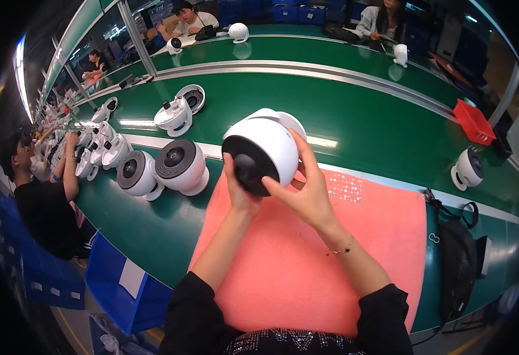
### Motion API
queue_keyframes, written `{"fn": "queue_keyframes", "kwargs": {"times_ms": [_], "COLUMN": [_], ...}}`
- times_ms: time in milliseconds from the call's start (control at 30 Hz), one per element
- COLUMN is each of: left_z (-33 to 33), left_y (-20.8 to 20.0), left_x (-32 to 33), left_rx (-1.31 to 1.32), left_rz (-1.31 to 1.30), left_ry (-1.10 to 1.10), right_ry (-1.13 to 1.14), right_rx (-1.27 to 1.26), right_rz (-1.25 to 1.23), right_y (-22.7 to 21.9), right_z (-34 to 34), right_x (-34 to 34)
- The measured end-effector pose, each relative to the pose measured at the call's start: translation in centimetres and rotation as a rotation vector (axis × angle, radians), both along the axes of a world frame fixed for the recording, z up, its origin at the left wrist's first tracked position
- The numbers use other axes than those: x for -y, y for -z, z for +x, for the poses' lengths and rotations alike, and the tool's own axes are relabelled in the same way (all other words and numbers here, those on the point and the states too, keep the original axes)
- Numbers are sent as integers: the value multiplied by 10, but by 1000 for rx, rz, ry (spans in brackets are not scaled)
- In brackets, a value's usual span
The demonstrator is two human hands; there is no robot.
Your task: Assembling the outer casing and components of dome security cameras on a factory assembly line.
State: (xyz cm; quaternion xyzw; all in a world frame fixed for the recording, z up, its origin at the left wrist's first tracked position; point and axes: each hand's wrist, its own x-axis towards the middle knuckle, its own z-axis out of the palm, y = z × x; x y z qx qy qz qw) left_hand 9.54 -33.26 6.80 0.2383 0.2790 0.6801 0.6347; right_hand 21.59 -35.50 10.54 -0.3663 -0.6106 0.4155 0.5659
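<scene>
A white ball-shaped device [274,139] with a black face and a dark domed lens is held up between my two hands. My left hand [243,200] is closed round its lower left side. My right hand [310,198] grips the right side, with the thumb at the lower edge of the black face and the fingers behind the shell. Beneath lies a pink cloth [307,266]. A sheet of small round stickers [345,187] rests at the cloth's far edge. Whatever is under my palms is hidden.
Two similar devices [179,165] stand left of the cloth. Opened shells [176,112] sit on the green belt [354,124]. At right are a red basket [474,122], another device [468,168] and a black bag [456,260]. A blue bin [114,284] stands lower left. Co-workers sit left and across.
</scene>
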Motion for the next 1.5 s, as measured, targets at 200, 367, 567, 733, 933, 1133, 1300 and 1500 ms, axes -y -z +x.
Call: {"fn": "queue_keyframes", "kwargs": {"times_ms": [200, 367, 567, 733, 933, 1133, 1300, 1500], "left_z": [2, -14, -53, -121, -167, -153, -159, -163], "left_y": [5, 22, 14, 46, 62, 36, 50, 63], "left_x": [-6, -23, -114, -216, -247, -242, -248, -247], "left_rx": [35, 129, -114, -438, -388, -264, -203, -28], "left_rz": [-109, -127, -278, -635, -573, -613, -592, -408], "left_ry": [288, 348, -325, -633, -771, -731, -762, -745], "right_ry": [12, -48, 317, 468, 481, 146, 46, -32], "right_rx": [-369, -780, -927, -990, 423, 1302, 1313, 1317], "right_rz": [-540, -764, -490, -481, 11, 134, 208, 304], "right_y": [8, 15, 46, 64, 106, 77, 83, 84], "right_z": [15, 46, 112, 141, 54, 12, 4, -3], "right_x": [-17, -40, -76, -79, -61, -18, -10, -7]}}
